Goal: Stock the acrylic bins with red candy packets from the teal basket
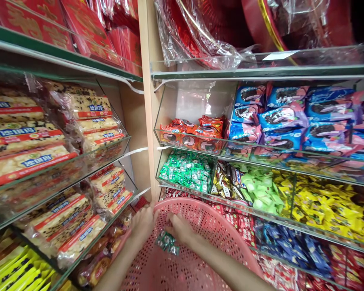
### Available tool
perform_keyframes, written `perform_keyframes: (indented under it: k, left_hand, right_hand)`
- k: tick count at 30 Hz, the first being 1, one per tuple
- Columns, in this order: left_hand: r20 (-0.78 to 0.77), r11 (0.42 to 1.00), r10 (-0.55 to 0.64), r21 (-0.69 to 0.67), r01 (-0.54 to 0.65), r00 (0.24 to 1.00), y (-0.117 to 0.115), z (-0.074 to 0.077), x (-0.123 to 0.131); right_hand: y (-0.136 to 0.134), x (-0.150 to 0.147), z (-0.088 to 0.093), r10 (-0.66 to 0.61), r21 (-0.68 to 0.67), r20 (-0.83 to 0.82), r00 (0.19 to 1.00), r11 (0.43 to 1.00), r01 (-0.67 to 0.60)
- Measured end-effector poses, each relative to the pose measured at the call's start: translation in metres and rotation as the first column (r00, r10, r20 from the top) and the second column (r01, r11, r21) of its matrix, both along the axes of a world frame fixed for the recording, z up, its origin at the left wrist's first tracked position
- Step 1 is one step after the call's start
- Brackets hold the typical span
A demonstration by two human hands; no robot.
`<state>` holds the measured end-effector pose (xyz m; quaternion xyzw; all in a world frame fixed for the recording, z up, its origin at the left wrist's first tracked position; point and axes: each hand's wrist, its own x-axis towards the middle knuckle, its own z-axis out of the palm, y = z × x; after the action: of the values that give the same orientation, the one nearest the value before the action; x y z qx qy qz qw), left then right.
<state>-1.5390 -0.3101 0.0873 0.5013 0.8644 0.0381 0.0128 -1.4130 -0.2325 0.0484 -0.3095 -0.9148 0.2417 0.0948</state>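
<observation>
A pink perforated plastic basket [212,222] sits low in front of me, facing the shelves. My left hand [142,224] grips its far left rim with the fingers bent over the edge. Inside the basket, my right hand [180,229] is closed, its fingers curled down at a small bunch of green-wrapped candies [167,242]. The candies touch or hang just under its fingertips, which are partly hidden and a little blurred. Past the rim, a glass bin of like green candies [186,169] stands on the shelf.
Packaged puffed-rice bars [33,161] fill the left shelves. To the right are red packets [197,131], blue packets [280,117], yellow-wrapped candies [327,202] and dark blue ones [294,242]. Glass shelf edges [261,149] jut out close to the basket, beside a wooden upright [148,105].
</observation>
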Motion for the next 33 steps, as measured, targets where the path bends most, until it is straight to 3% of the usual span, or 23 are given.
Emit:
perform_keyframes:
  k: [3, 6, 9, 12, 14, 16, 33]
  left_hand:
    - [0.016, 1.000, 0.003, -0.004, -0.003, 1.000, 0.002, 0.001, 0.000]
    - [0.015, 1.000, 0.006, 0.005, -0.006, 1.000, 0.003, 0.001, 0.000]
    - [0.012, 1.000, 0.008, 0.015, -0.008, 1.000, 0.005, -0.001, -0.002]
    - [0.012, 1.000, 0.005, 0.020, -0.005, 1.000, 0.005, -0.003, -0.003]
    - [0.010, 1.000, 0.003, 0.027, -0.003, 1.000, 0.005, -0.004, -0.004]
    - [0.011, 1.000, 0.006, 0.029, -0.006, 1.000, 0.005, -0.004, -0.005]
    - [0.033, 0.999, 0.020, 0.028, -0.021, 0.999, 0.002, -0.003, -0.008]
  right_hand:
    - [-0.003, 0.004, 0.042, 0.090, 0.111, -0.018, 0.996, 0.990, -0.087]
    - [0.008, 0.009, 0.088, 0.107, 0.212, -0.084, 0.991, 0.973, -0.087]
    - [0.031, 0.012, 0.126, -0.013, 0.308, -0.142, 0.990, 0.950, 0.057]
    - [0.056, 0.009, 0.148, -0.217, 0.435, -0.151, 0.964, 0.861, 0.262]
    - [0.068, 0.004, 0.152, -0.321, 0.490, -0.127, 0.938, 0.802, 0.341]
    - [0.074, -0.002, 0.151, -0.380, 0.500, -0.082, 0.921, 0.784, 0.368]
    - [0.090, -0.009, 0.140, -0.420, 0.470, 0.001, 0.907, 0.801, 0.371]
